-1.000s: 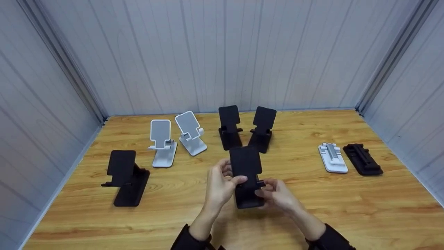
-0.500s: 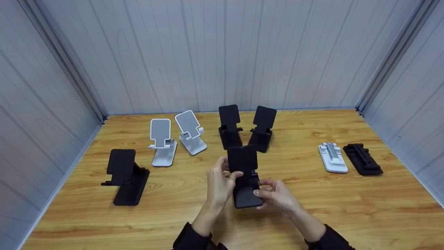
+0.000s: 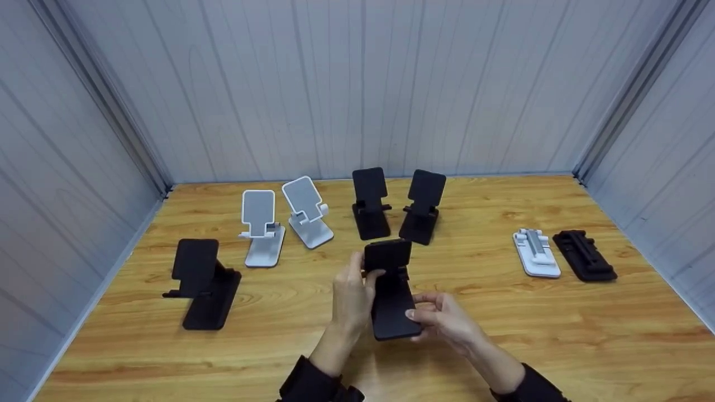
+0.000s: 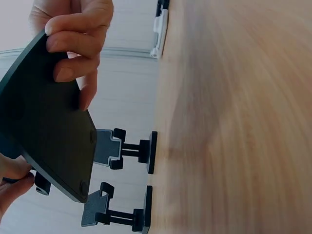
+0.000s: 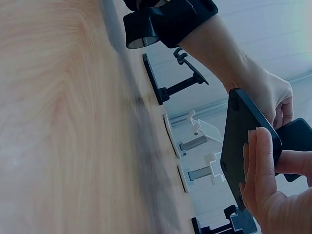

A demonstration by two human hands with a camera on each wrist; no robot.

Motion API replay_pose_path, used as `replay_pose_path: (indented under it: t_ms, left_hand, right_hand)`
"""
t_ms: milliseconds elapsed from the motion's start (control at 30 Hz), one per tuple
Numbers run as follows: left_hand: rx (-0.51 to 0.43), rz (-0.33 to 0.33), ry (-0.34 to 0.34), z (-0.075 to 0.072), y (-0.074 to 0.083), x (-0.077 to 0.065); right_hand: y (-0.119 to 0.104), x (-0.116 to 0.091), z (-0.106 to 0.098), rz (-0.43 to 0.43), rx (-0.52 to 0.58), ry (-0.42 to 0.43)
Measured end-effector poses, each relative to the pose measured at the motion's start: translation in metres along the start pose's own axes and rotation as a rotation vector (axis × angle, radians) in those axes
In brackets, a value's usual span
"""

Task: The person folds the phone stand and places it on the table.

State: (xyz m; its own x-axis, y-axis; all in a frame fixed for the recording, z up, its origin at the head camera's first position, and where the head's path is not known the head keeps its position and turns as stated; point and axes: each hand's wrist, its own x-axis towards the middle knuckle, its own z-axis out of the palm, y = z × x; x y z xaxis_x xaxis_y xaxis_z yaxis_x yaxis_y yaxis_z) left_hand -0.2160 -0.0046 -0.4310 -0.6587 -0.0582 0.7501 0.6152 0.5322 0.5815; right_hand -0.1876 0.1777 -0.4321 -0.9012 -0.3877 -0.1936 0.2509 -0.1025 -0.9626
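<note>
A black folding phone stand [image 3: 394, 312] is held off the table between both hands, its base slanting toward me and its upper plate tipped so that it looks short. My left hand [image 3: 349, 296] grips the stand at the left near the hinge, thumb on the front. My right hand [image 3: 447, 321] pinches the base's right edge, thumb on top; in the left wrist view the right hand's fingers [image 4: 73, 44] lie against the base's underside. The right wrist view shows the left hand [image 5: 265, 95] beyond the base, its fingertips partly hidden.
Unfolded stands on the wooden table: a black one [image 3: 201, 285] at left, two white ones [image 3: 258, 215] [image 3: 304, 204] and two black ones [image 3: 370, 195] [image 3: 424, 198] at the back. Folded white [image 3: 536, 254] and black [image 3: 584, 255] stands lie at right. Pale panels enclose the table.
The held stand's upper plate has tipped and looks shorter, baring more of the base. My left hand has shifted slightly with it; my right hand keeps its pinch on the base, slightly lower.
</note>
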Motion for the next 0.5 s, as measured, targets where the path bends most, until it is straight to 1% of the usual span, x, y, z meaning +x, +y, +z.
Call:
replay_pose_path:
  t_ms: [100,233,300,367,500]
  left_hand:
    - [0.03,-0.004,-0.02,0.0,0.0,0.0]
    - [0.026,-0.06,-0.072,-0.003,0.003,0.002]
    - [0.028,-0.073,-0.085,-0.006,0.006,0.005]
    - [0.03,-0.075,-0.085,-0.011,0.009,0.008]
    - [0.021,-0.06,-0.063,-0.021,0.017,0.014]
  right_hand:
    - [-0.001,-0.001,-0.001,0.003,0.004,-0.002]
    - [-0.001,-0.002,-0.001,0.013,0.018,-0.017]
    - [-0.001,-0.003,-0.002,0.018,0.024,-0.029]
    - [-0.002,-0.004,-0.002,0.02,0.025,-0.036]
    - [-0.002,-0.005,-0.001,0.015,0.011,-0.042]
